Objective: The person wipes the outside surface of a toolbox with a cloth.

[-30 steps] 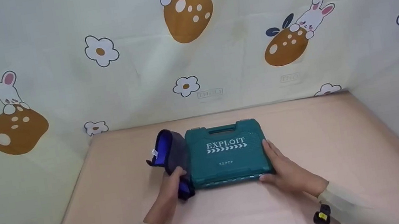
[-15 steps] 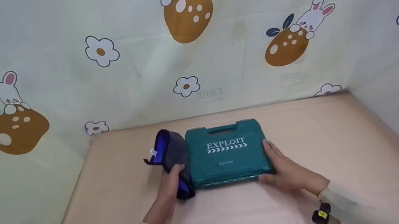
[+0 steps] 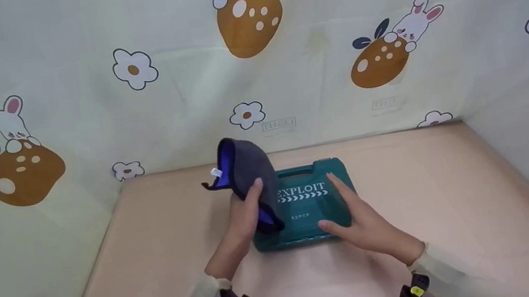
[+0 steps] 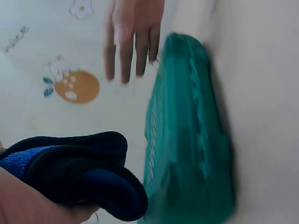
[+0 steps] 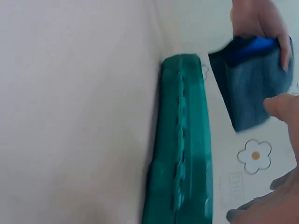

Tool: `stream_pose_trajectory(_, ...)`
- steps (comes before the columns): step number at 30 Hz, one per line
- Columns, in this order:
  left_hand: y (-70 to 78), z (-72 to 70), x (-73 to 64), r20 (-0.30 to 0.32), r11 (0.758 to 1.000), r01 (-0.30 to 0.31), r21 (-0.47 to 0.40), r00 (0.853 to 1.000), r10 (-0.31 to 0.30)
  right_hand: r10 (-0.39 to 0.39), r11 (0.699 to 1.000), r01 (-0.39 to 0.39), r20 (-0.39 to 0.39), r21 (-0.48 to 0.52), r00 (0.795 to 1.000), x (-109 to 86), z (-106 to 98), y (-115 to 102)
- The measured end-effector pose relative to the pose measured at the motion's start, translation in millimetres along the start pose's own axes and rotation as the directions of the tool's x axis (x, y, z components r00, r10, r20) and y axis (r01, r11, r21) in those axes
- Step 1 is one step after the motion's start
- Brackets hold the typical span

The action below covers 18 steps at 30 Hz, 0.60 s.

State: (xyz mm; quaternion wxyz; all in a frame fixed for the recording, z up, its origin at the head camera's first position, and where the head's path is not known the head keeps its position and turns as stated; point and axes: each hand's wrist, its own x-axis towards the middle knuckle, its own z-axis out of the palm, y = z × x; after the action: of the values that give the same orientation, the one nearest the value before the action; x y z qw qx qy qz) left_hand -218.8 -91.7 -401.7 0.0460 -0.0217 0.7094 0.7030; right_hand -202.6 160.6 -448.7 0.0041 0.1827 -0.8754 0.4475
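Observation:
A folded dark grey fabric piece (image 3: 259, 162) with blue lining, black edging and a small white tag is held up by my left hand (image 3: 243, 218), thumb across its outer face. It overlaps the left side of a green hard plastic case (image 3: 303, 224) lettered "EXPLOIT", which lies flat on the table. In the left wrist view the fabric's rolled edge (image 4: 112, 182) is raised beside the case (image 4: 182, 126). My right hand (image 3: 374, 224) hovers above the case's right side, fingers spread and holding nothing. The right wrist view shows its thumb pointing toward the fabric (image 5: 257, 88).
The table (image 3: 467, 222) has a pale pink-beige cover. A cloth backdrop (image 3: 316, 71) printed with rabbits and flowers rises behind it and along both sides.
My left hand has lifted the fabric piece from beside the case, up and to the right. My right hand has let go of the case's right edge and moved left over its top.

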Motion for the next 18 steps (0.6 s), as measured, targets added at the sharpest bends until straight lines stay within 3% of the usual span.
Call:
stream_pose_trajectory(4, -2.3, 37.8, -5.5, 0.12, 0.998, -0.046, 0.041, 0.992, 0.041, -0.104, 0.989, 0.099, 0.039, 0.111, 0.994, 0.8, 8, -12)
stream_pose_trajectory(8, -11.7, 68.2, -11.0, 0.287, 0.996, -0.078, 0.037, 0.956, 0.064, -0.181, 0.968, 0.168, 0.057, 0.186, 0.982, 2.9, 12, -13)
stream_pose_trajectory(11, -17.6, 81.3, -13.8, 0.372, 0.996, -0.088, 0.013, 0.925, 0.076, -0.174, 0.964, 0.174, -0.013, 0.2, 0.985, 2.5, 12, -8)
stream_pose_trajectory(18, -20.2, 96.3, -15.8, 0.472, 0.995, -0.097, 0.008, 0.878, 0.081, -0.183, 0.954, 0.213, -0.153, 0.209, 0.971, 2.5, 9, 7)
